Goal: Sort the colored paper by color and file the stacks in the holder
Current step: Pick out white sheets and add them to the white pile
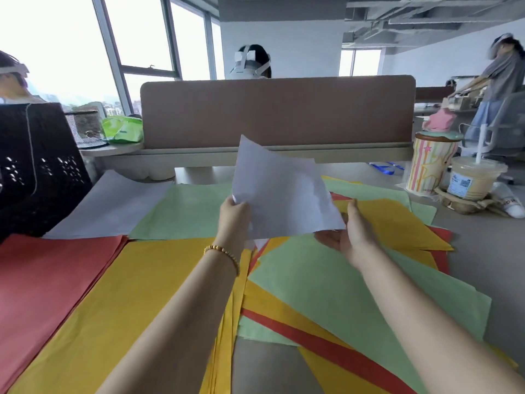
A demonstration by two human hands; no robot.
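An open office with tall windows in the upper left of the frame lies beyond a grey desk [480, 251] backed by a brown divider panel [277, 112]. At the centre of the frame a pale lilac sheet [281, 191] is held up off the desk, tilted, its long axis running from a top corner in the upper middle down to a corner in the lower right. The left hand [234, 216] pinches its lower left edge, fingers curled onto the paper; the right hand [350, 231] supports the lower right corner from beneath, thumb up along the sheet's edge. A beaded bracelet [223, 253] circles the left wrist. Under the hands, at right, lies an unsorted spread of green, yellow and red sheets [335, 282]. Sorted piles lie left of it: a yellow stack [127, 294] in the lower centre, a red stack [48, 280] at the lower left, a green stack [184, 209] and a lilac stack [113, 203] behind them. A black perforated holder [37, 163] stands at the left edge. A striped tin [430, 163] and an iced drink cup [473, 177] sit at the right.
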